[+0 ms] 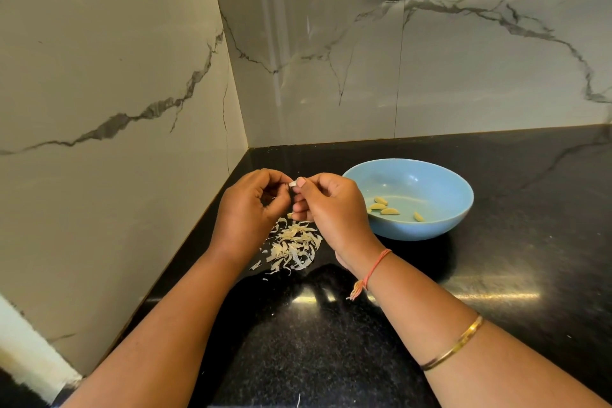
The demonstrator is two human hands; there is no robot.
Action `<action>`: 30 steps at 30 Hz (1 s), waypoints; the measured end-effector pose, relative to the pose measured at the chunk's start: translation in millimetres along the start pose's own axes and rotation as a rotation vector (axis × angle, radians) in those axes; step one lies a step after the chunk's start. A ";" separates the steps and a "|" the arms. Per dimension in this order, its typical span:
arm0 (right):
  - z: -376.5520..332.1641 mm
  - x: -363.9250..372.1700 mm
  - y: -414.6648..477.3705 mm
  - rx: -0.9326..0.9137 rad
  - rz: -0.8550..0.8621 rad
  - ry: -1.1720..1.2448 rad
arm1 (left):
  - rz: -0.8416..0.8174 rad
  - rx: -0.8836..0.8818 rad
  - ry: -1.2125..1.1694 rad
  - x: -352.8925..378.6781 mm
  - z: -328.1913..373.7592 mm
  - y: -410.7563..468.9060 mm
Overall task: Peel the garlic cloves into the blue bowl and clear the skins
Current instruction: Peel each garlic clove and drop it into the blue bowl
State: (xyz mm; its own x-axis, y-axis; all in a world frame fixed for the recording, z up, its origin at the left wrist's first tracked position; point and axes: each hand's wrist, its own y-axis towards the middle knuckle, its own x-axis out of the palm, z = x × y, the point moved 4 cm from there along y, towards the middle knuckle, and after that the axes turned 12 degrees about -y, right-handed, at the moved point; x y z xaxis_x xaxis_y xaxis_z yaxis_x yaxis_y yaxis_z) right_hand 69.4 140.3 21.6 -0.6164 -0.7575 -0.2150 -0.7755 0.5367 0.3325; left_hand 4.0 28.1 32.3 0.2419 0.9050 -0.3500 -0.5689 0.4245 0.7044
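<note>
Black polished stone counter [331, 341], speckled and glossy, bears the work. Nearest on it lies a loose heap of garlic skins [293, 250]: thin, papery, curled flakes, likely so light that a breath scatters them; best gathered by sweeping with the palm rather than pinching. Above the heap the left hand [246, 209] and right hand [326, 205] meet, both sets of fingertips pinched on one garlic clove [292, 184], only its pale tip showing. A clove this small should be firm but slick once bared; hold at the ends, tear skin from the tip. Beyond, to the right, sits the blue bowl [440, 175], smooth glazed and shallow, holding four or five peeled cloves [389, 211]. Veined marble-look wall [364, 60] behind.
</note>
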 end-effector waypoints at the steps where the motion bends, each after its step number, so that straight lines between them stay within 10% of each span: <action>1: -0.3 -0.1 0.1 -0.029 0.014 -0.058 | 0.010 -0.009 -0.003 -0.1 -0.3 0.2; 30: -7.6 -5.6 -0.8 -0.300 0.201 -0.323 | -0.018 -0.282 -0.282 3.8 -7.0 1.2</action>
State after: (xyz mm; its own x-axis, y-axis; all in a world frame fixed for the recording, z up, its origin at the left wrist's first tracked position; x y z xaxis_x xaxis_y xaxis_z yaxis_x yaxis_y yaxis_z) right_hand 74.5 141.3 29.6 -0.7978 -0.4701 -0.3775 -0.5923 0.4939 0.6366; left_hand -1.3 31.9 27.4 0.4378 0.8866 -0.1493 -0.7466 0.4510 0.4891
